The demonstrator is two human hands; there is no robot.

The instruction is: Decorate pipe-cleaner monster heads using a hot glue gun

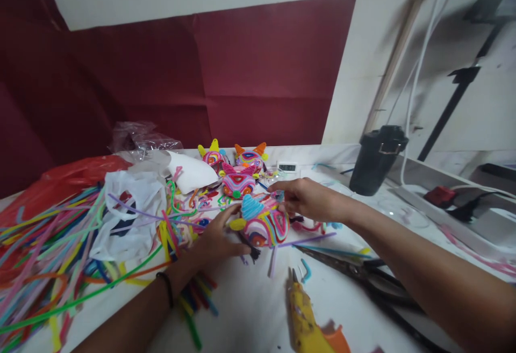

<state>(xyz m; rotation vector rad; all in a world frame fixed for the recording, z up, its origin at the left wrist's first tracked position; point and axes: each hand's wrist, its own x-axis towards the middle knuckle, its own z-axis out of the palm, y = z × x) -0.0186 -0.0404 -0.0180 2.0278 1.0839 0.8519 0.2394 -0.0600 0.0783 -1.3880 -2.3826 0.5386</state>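
Four pipe-cleaner masks (264, 223) lie on the desk (250, 304), plus one yellow glue gun (303, 321), one pair of scissors (358, 272), one black cup (377, 158) and two hands.

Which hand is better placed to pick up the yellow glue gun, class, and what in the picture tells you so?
Probably the right hand: the glue gun lies on its side of the table. The left hand steadies the pipe-cleaner figure, so freeing it would leave the figure unsupported. The right hand pinches only a small blue piece at the figure's top.
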